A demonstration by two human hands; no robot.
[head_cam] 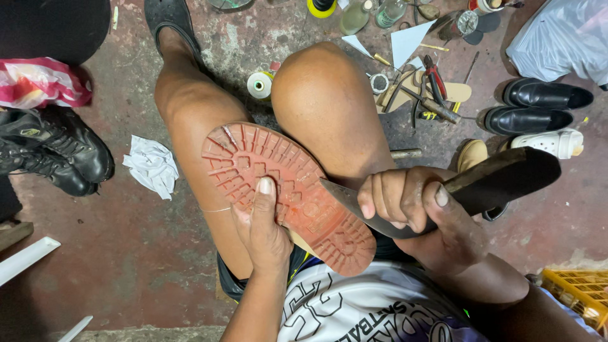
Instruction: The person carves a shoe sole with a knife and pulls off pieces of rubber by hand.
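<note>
Seated on a stained red floor (126, 266), a person braced a red lugged shoe sole (285, 190) across the lap, tread side up, lying slantwise between the 2 bare knees. The left hand (263, 228) clamped the sole from below, thumb pressed flat on the tread near its middle. The right hand (411, 206) was closed tight around the dark handle of a broad knife (481, 183), whose blade point met the sole's right edge near the heel end.

Around the legs lay the clutter of the trade: a pair of black lace-up boots (57, 152) at left beside a crumpled white rag (152, 164), a spool of pale thread (259, 84) between the knees, and red-handled pliers (434, 76) resting on a tan insole (443, 94) at upper right. A pair of black loafers (538, 104) sat just above a white shoe (554, 142), with a yellow crate (579, 291) in the lower right corner and bottles along the top edge.
</note>
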